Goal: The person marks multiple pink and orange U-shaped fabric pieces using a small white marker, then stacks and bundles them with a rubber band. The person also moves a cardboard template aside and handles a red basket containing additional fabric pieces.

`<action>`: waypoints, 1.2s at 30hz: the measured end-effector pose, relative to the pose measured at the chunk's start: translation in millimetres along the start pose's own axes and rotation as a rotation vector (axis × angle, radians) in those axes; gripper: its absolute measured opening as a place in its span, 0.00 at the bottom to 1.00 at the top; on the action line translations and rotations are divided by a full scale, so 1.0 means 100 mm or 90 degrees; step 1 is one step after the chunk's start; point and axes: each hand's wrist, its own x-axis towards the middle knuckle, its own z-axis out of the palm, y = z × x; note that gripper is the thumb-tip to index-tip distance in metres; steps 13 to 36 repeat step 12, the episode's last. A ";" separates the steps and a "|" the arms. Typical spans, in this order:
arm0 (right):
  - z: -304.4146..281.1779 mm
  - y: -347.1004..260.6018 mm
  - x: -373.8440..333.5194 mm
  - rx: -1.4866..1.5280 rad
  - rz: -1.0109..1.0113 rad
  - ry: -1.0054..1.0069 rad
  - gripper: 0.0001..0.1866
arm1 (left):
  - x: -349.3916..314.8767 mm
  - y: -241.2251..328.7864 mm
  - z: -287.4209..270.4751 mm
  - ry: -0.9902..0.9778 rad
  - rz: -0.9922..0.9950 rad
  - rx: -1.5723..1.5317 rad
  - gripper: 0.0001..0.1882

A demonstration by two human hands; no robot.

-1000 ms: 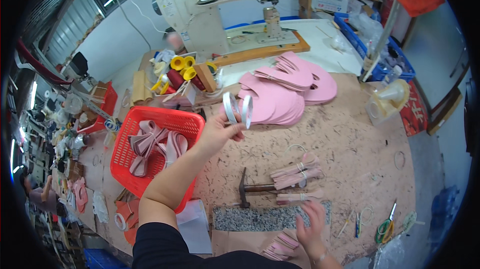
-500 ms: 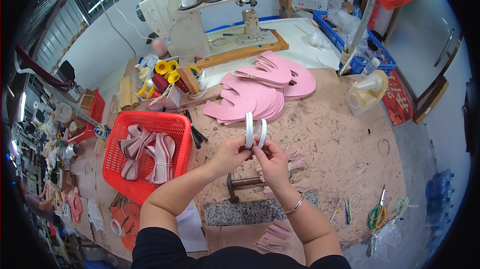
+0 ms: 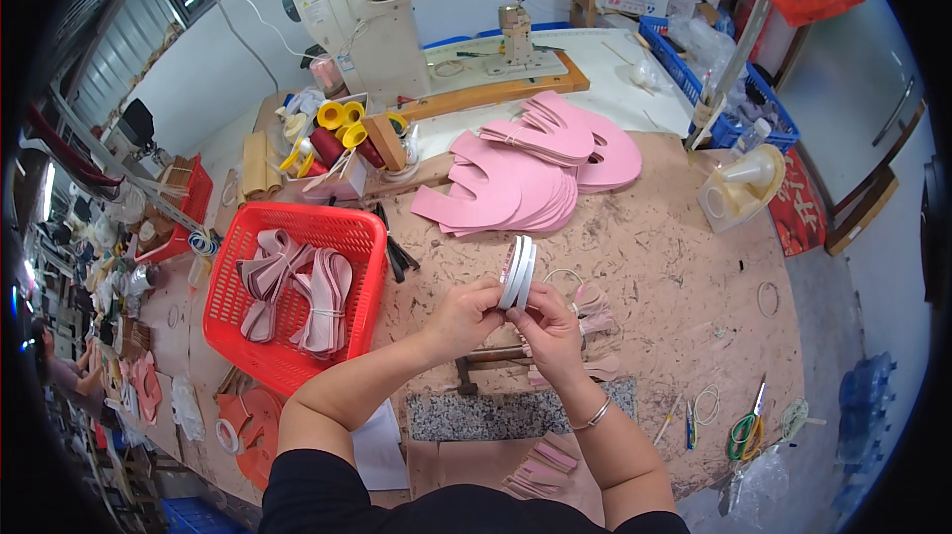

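Two narrow white rolls of tape (image 3: 519, 271) stand upright, side by side, between my hands above the middle of the bench. My left hand (image 3: 468, 318) pinches the lower left side of the rolls. My right hand (image 3: 548, 334) grips their lower right side with thumb and fingers. Beneath my hands lies a hammer (image 3: 464, 376), its handle partly hidden. Small bundles of pink strips (image 3: 592, 311) lie beside the right hand. Beyond the rolls is a stack of pink curved pieces (image 3: 496, 187).
A red basket (image 3: 372, 286) holding tied pink strips stands at left. A speckled stone slab (image 3: 446, 417) lies nearby, with scissors (image 3: 748, 425) at right. Behind are a sewing machine (image 3: 367, 33), a thread box (image 3: 342, 177) and a glue pot (image 3: 739, 192).
The two tape rolls, spread apart before, are now close together and tilted to the right. Both hands sit slightly further right and lower in view. The view has shifted a little.
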 end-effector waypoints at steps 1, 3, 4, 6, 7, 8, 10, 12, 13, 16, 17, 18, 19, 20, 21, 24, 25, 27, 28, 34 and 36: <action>0.01 0.00 0.00 0.002 -0.001 -0.002 0.12 | -0.01 0.00 0.00 0.004 0.010 0.003 0.16; 0.02 0.00 0.01 0.007 -0.004 -0.006 0.12 | -0.01 -0.02 -0.01 0.010 0.025 0.015 0.16; 0.00 0.03 0.00 -0.026 -0.009 0.021 0.12 | -0.01 -0.03 -0.01 0.012 0.032 0.021 0.16; -0.07 0.13 -0.02 -0.092 -0.026 0.065 0.12 | 0.06 -0.05 -0.16 0.061 -0.012 0.051 0.16; -0.14 0.17 -0.04 -0.063 0.000 0.114 0.12 | 0.13 -0.07 -0.29 0.088 -0.033 0.067 0.16; -0.25 0.20 -0.05 -0.032 0.023 0.160 0.13 | 0.29 -0.14 -0.52 0.194 0.006 0.156 0.15; -0.43 0.22 -0.14 -0.035 0.081 0.191 0.14 | 0.64 -0.60 -1.19 0.373 0.064 0.435 0.11; -0.63 0.22 -0.29 -0.110 0.142 0.177 0.16 | 0.95 -0.90 -1.74 0.513 0.117 0.502 0.09; -0.63 0.22 -0.29 -0.110 0.142 0.177 0.16 | 0.95 -0.90 -1.74 0.513 0.117 0.502 0.09; -0.63 0.22 -0.29 -0.110 0.142 0.177 0.16 | 0.95 -0.90 -1.74 0.513 0.117 0.502 0.09; -0.63 0.22 -0.29 -0.110 0.142 0.177 0.16 | 0.95 -0.90 -1.74 0.513 0.117 0.502 0.09; -0.63 0.22 -0.29 -0.110 0.142 0.177 0.16 | 0.95 -0.90 -1.74 0.513 0.117 0.502 0.09; -0.63 0.22 -0.29 -0.110 0.142 0.177 0.16 | 0.95 -0.90 -1.74 0.513 0.117 0.502 0.09; -0.63 0.22 -0.29 -0.110 0.142 0.177 0.16 | 0.95 -0.90 -1.74 0.513 0.117 0.502 0.09; -0.63 0.22 -0.29 -0.110 0.142 0.177 0.16 | 0.95 -0.90 -1.74 0.513 0.117 0.502 0.09; -0.63 0.22 -0.29 -0.110 0.142 0.177 0.16 | 0.95 -0.90 -1.74 0.513 0.117 0.502 0.09; -0.63 0.22 -0.29 -0.110 0.142 0.177 0.16 | 0.95 -0.90 -1.74 0.513 0.117 0.502 0.09; -0.63 0.22 -0.29 -0.110 0.142 0.177 0.16 | 0.95 -0.90 -1.74 0.513 0.117 0.502 0.09; -0.63 0.22 -0.29 -0.110 0.142 0.177 0.16 | 0.95 -0.90 -1.74 0.513 0.117 0.502 0.09; -0.63 0.22 -0.29 -0.110 0.142 0.177 0.16 | 0.95 -0.90 -1.74 0.513 0.117 0.502 0.09; -0.63 0.22 -0.29 -0.110 0.142 0.177 0.16 | 0.95 -0.90 -1.74 0.513 0.117 0.502 0.09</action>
